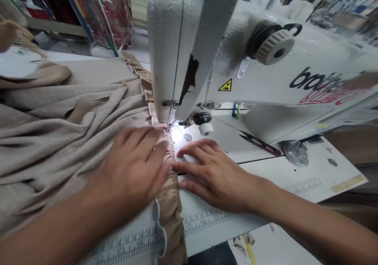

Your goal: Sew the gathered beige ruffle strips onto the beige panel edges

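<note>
A beige fabric piece with a gathered, ruffled edge (169,196) runs under the needle area (169,128) of a white sewing machine (224,68). My left hand (132,162), blurred by motion, lies over the cloth just in front of the presser foot, fingers pointing forward and thumb toward the ruffle. On the machine bed, my right hand (212,170) rests with its fingers apart, the fingertips touching or very close to the ruffle's right side. A wide spread of the same beige cloth (73,127) lies in folds to the left.
Dark red thread snips (261,143) lie on the bed to the right, near a clear round plastic piece (296,153). Printed rulers (206,219) run along the table's front. Plastic-wrapped red goods (110,17) stand behind. The lit needle plate (176,135) is close to both hands.
</note>
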Motion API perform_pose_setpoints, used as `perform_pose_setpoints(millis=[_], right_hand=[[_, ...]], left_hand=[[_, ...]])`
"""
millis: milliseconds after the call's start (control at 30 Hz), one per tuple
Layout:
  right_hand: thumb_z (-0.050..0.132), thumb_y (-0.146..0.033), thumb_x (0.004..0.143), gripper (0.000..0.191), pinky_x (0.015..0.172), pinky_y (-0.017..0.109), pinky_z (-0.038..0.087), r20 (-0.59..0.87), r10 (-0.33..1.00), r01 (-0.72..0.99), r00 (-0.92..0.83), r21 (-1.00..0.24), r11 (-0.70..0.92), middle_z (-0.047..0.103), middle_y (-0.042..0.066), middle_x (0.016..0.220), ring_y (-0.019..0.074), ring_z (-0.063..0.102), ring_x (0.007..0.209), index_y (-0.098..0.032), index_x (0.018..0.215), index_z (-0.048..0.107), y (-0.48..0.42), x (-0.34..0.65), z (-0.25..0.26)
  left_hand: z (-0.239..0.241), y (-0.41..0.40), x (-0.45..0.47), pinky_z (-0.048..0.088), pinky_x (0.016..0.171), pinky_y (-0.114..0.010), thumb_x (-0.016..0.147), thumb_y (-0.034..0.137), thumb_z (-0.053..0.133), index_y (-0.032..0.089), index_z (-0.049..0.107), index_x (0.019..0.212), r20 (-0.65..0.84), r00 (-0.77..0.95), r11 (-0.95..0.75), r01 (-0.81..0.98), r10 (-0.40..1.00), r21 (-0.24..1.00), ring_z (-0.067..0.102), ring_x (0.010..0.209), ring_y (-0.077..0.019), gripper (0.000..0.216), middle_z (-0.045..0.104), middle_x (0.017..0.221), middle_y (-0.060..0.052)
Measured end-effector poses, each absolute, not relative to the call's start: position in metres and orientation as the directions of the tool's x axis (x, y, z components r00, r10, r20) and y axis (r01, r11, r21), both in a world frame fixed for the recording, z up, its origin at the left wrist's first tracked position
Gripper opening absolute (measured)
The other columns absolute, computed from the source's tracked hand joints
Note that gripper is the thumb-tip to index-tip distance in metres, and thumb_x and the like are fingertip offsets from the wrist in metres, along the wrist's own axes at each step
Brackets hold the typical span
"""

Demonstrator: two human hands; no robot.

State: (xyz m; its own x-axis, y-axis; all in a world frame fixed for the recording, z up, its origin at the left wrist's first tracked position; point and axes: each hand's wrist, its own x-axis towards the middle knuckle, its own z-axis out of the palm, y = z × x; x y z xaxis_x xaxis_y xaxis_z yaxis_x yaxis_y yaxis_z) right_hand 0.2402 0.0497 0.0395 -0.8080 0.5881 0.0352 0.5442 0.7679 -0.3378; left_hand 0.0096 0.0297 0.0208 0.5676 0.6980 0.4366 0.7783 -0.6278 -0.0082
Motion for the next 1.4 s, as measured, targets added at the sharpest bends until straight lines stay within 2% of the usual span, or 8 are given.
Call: perform_pose_setpoints(millis=[133,267,500,767,867,1033,1233,1400], right_hand=[[0.058,-0.022,0.102,0.034,0.115,0.051,0.040,-0.048,0.556,0.495,-0.830,-0.525,0.693,0.066,0.008,0.138,0.0271,0.058,0.130,-0.025,0.133,0.069,0.074,0.240,0.047],[0.054,-0.012,0.097,0.043,0.106,0.043,0.048,0.007,0.692,0.520,-0.722,-0.654,0.549,0.069,0.010,0.132,0.0249,0.059,0.127,-0.018,0.139,0.062,0.086,0.245,0.038],[0.055,-0.010,0.096,0.035,0.109,0.045,0.045,0.126,0.660,0.470,-0.740,-0.604,0.643,0.070,0.010,0.130,0.0255,0.059,0.125,-0.018,0.128,0.067,0.080,0.252,0.032],[0.059,-0.042,0.104,0.039,0.115,0.056,0.034,0.040,0.499,0.434,-0.866,-0.440,0.787,0.061,0.010,0.138,0.0313,0.053,0.128,-0.027,0.139,0.066,0.064,0.246,0.034],[0.055,-0.044,0.105,0.040,0.113,0.056,0.035,0.032,0.514,0.459,-0.857,-0.405,0.790,0.060,0.011,0.138,0.0318,0.052,0.127,-0.026,0.139,0.067,0.062,0.245,0.035],[0.057,-0.043,0.105,0.038,0.115,0.057,0.033,0.004,0.526,0.473,-0.850,-0.432,0.768,0.058,0.013,0.140,0.0316,0.051,0.130,-0.027,0.137,0.068,0.062,0.248,0.039],[0.054,-0.045,0.106,0.039,0.118,0.053,0.030,0.010,0.577,0.513,-0.816,-0.445,0.734,0.057,0.012,0.141,0.0287,0.050,0.132,-0.027,0.137,0.068,0.067,0.244,0.035],[0.046,-0.045,0.109,0.041,0.120,0.054,0.027,-0.005,0.632,0.582,-0.775,-0.396,0.710,0.052,0.012,0.147,0.0285,0.045,0.138,-0.028,0.143,0.063,0.072,0.240,0.027]], left_hand=[[0.023,-0.014,0.025,0.041,0.074,-0.041,0.097,0.021,0.048,0.020,0.064,0.081,0.371,0.642,-0.725,0.674,0.671,0.145,0.055,0.072,-0.0226,0.022,0.062,0.076,-0.004],[0.013,-0.023,0.024,0.040,0.077,-0.038,0.098,0.008,0.043,0.019,0.063,0.081,0.361,0.627,-0.717,0.659,0.690,0.226,0.056,0.074,-0.0198,0.029,0.062,0.076,-0.002],[0.017,-0.022,0.020,0.037,0.087,-0.036,0.098,0.011,0.050,0.019,0.061,0.086,0.342,0.570,-0.664,0.625,0.747,0.410,0.058,0.079,-0.0156,0.018,0.066,0.085,0.002],[0.029,-0.013,0.018,0.038,0.083,-0.036,0.099,0.013,0.051,0.020,0.062,0.080,0.281,0.650,-0.706,0.610,0.706,0.361,0.057,0.075,-0.0163,0.023,0.064,0.080,0.002],[0.033,0.002,0.015,0.039,0.090,-0.041,0.103,0.027,0.052,0.017,0.067,0.102,0.341,0.641,-0.719,0.667,0.688,0.196,0.063,0.093,-0.0237,0.017,0.072,0.100,-0.006],[0.014,0.018,0.009,0.036,0.107,-0.058,0.108,0.048,0.036,0.001,0.058,0.132,0.344,0.631,-0.652,0.755,0.695,-0.070,0.060,0.124,-0.0404,0.058,0.066,0.133,-0.027],[-0.005,0.031,0.003,0.031,0.116,-0.061,0.108,0.053,0.026,-0.003,0.055,0.141,0.312,0.585,-0.598,0.799,0.749,-0.063,0.051,0.138,-0.0408,0.071,0.057,0.147,-0.029],[0.001,0.045,0.003,0.033,0.112,-0.066,0.108,0.052,0.026,-0.006,0.060,0.135,0.377,0.603,-0.613,0.782,0.703,-0.108,0.056,0.132,-0.0451,0.072,0.063,0.138,-0.030]])
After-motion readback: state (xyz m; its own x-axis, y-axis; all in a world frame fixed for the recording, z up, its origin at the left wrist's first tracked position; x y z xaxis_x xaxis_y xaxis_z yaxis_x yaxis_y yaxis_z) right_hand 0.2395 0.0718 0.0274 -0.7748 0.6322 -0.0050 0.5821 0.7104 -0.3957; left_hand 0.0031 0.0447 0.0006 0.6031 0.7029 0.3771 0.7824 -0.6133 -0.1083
